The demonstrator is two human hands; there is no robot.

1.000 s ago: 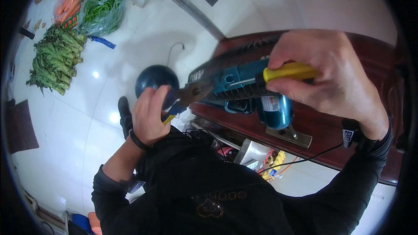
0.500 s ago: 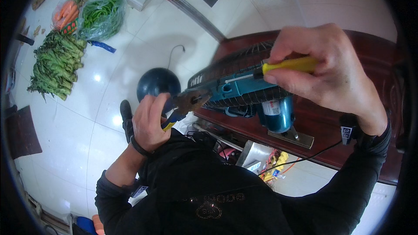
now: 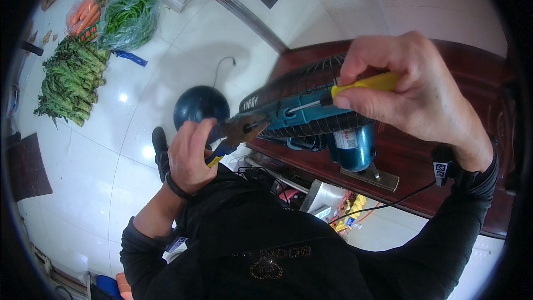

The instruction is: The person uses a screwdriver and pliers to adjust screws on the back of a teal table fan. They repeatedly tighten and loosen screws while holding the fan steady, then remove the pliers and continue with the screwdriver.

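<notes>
An electric fan is seen nearly edge-on above a dark red wooden bench, between the two hands. Its guard is formed of black wire ribs, banded around the rim by a glossy blue-green strip with a small moulded loop. A rounded motor housing of the same metallic blue-green is seen below the guard, marked with a pale label.

Left hand: closed around the blue-and-yellow handles of combination pliers. The pliers' head is brown and rust-stained; its jaws are seen overlapping the strip's near end, contact undetermined.

Right hand: a yellow-handled screwdriver is gripped between thumb and fingers. Its thin metal shaft is laid along the strip, tip by the loop; whether it is seated cannot be told.
</notes>
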